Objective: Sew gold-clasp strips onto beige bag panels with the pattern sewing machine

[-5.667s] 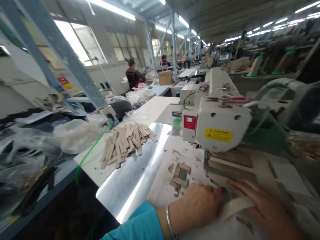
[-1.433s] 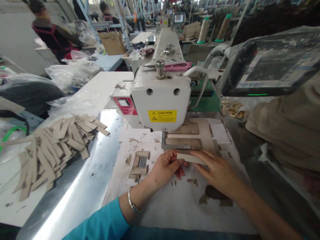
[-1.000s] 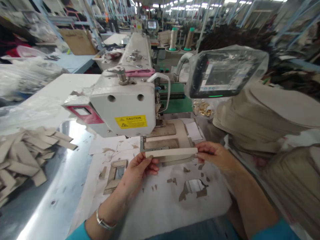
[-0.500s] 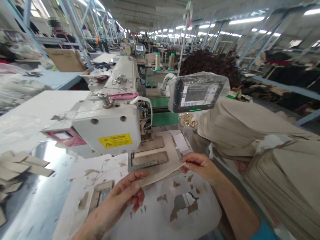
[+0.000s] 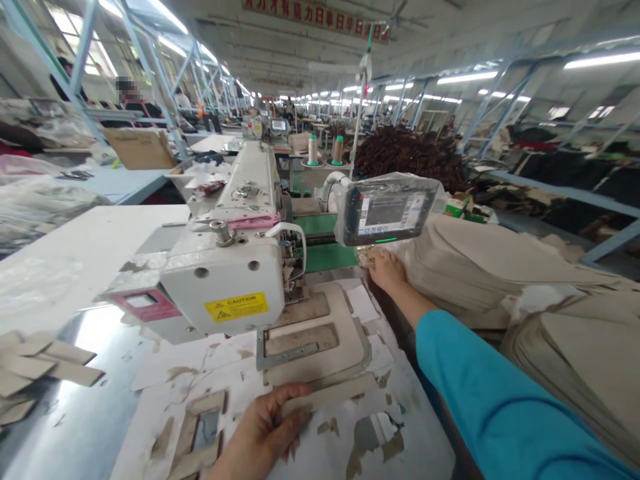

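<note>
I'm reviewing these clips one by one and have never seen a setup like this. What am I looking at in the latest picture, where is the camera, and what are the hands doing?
The camera sits on the worker's head, looking forward and down, so you see their own arms from above.

The big white block is an industrial sewing machine with a yellow caution label. A metal clamp frame lies on its bed. To its right, a control screen wrapped in clear plastic.

The left hand presses down one end of a beige strip lying flat on the white table in front of the frame. The right hand, in a blue sleeve, reaches to the far right, beside a tall stack of beige fabric and just below the screen; whether it grips anything cannot be seen.

More cut beige strips lie in a loose pile at the left. Other workers and machines fill the hall behind.
</note>
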`<action>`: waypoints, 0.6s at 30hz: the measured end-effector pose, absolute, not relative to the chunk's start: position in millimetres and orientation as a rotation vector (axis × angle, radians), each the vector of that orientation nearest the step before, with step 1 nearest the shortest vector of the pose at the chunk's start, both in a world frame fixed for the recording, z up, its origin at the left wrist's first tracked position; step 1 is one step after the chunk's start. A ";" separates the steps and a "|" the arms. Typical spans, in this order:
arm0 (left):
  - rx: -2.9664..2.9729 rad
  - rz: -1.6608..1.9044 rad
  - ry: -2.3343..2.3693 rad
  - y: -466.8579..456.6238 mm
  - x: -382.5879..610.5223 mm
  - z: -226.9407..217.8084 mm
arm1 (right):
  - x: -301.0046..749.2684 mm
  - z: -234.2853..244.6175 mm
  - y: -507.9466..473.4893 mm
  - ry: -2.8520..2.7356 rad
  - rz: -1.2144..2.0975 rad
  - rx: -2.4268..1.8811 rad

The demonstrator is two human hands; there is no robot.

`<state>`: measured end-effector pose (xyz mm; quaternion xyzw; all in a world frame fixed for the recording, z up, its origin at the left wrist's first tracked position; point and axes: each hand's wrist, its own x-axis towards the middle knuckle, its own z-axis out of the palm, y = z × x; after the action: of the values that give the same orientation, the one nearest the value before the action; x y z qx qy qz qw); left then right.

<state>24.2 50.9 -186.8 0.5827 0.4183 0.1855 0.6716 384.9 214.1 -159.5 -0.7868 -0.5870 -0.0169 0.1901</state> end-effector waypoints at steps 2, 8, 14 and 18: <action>1.313 0.427 0.919 51.8 22.1 -193.3 | 389.3 -161.0 226.0 -1.586 -0.033 -2.264; 1.317 0.400 0.919 55.2 21.9 -206.6 | 383.4 -161.9 236.4 -1.530 -0.014 -2.239; 1.368 0.370 0.967 54.9 26.9 -204.7 | 365.3 -181.4 176.3 -1.868 0.030 -1.970; 1.386 0.351 0.994 54.3 27.2 -203.8 | 383.5 -167.8 159.5 -1.951 0.017 -1.920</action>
<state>27.2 54.3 -203.8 0.6088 0.4367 0.1544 0.6441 383.5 159.5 -167.8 -0.6871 -0.6983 0.0061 0.2007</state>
